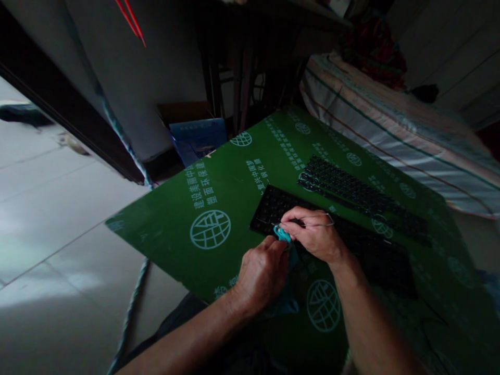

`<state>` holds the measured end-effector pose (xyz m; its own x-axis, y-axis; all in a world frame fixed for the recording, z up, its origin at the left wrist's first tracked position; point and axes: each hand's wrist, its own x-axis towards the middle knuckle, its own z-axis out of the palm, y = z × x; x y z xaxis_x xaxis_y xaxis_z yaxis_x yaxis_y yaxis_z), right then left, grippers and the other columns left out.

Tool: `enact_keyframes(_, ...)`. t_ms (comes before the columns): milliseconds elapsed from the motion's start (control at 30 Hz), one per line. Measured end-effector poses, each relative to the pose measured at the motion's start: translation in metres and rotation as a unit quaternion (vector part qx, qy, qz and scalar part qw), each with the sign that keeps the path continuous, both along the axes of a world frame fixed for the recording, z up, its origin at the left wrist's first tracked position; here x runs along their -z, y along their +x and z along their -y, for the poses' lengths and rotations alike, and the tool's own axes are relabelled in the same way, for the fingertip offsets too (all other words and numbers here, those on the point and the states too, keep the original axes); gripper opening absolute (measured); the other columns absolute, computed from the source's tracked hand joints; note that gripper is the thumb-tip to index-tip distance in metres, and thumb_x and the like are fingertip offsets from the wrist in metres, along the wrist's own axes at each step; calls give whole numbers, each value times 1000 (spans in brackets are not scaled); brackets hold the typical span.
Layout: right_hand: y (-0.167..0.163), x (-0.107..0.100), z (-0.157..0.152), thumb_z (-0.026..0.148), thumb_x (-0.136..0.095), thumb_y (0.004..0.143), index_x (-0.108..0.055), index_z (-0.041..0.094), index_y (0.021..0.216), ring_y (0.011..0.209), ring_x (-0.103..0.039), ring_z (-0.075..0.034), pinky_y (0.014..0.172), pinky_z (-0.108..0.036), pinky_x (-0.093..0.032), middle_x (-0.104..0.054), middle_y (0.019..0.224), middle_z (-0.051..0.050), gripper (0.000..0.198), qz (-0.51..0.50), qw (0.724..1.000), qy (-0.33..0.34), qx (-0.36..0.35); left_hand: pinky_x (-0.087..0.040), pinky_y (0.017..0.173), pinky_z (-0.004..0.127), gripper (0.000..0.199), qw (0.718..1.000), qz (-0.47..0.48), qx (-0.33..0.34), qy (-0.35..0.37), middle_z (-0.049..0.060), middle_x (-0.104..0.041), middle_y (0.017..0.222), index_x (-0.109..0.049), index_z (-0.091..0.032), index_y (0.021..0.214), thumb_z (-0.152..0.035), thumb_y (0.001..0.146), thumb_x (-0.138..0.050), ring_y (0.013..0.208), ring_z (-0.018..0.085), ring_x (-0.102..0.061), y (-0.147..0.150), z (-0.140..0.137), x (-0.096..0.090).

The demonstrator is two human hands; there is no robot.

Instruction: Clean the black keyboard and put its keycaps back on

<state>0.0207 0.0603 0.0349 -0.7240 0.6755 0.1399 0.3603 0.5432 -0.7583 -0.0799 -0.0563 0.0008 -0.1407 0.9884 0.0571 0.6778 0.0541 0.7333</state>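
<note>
My left hand (262,273) is closed around a crumpled teal, cloth-like piece (282,234), whose top pokes out above the fingers. Bluish, see-through material (287,302) hangs below that hand. My right hand (314,233) pinches a thin bent metal wire (330,220); its looped end sticks out past the knuckles, and its other end points left over the keys. The right fingertips meet the teal piece. Both hands are over the near left part of a black keyboard (375,255). Behind it, rows of loose black keycaps (344,179) lie on the green board (156,224).
A bed (351,109) with a striped sheet stands at the back right. An open box with a blue side (199,138) sits on the floor behind the board. A twisted rope (133,302) runs down at left. A dark cable (427,323) lies at right.
</note>
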Motion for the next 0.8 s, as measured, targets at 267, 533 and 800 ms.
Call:
enact_keyframes(267, 7, 4, 1, 23, -58, 82, -65, 20, 78, 59, -62, -11, 58, -20, -48, -68, 74, 1, 9, 4, 1000, 17, 24, -44, 59, 23, 17, 1000, -2, -5, 2, 2, -58, 75, -60, -16, 81, -15, 87, -44, 62, 13, -57, 3, -5, 0)
enact_keyframes(533, 8, 6, 7, 24, -56, 84, -64, 19, 78, 63, -64, -12, 60, -20, -50, -68, 75, -1, 12, -4, 999, 27, 46, -45, 61, 23, 17, 1000, 9, -4, 3, 3, -59, 77, -60, -16, 84, -15, 87, -43, 64, 13, -59, 1, -4, 0)
enact_keyframes(800, 4, 1, 0, 23, -59, 81, -65, 19, 75, 58, -62, -11, 53, -19, -47, -68, 70, 1, 9, 4, 1000, -6, 8, -42, 57, 20, 18, 1000, 7, -7, 24, 1, -57, 74, -60, -17, 83, -15, 87, -42, 60, 10, -55, 2, 0, 1)
